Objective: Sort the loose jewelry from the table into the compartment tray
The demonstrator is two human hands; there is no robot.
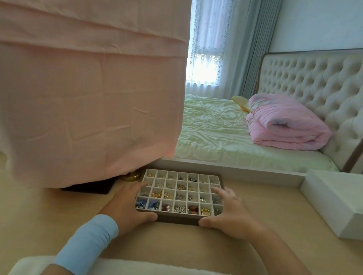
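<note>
A compartment tray (177, 219) with a brown outer wall and white dividers lies on the light wooden table (276, 247). Its cells hold jewelry: gold pieces, pearls, blue and red beads. My left hand (127, 204) grips the tray's left side, thumb on the front corner, with a light blue wristband on that forearm. On the tray's right side sits my right hand (229, 216), fingers over the rim and thumb against the front wall. I see no loose jewelry on the table.
A pink cloth (80, 74) hangs over the left half of the view and hides what is behind it. Under its edge are a gold lid (130, 176) and a dark mat (88, 187). A white box (346, 203) stands at the right. A bed shows behind.
</note>
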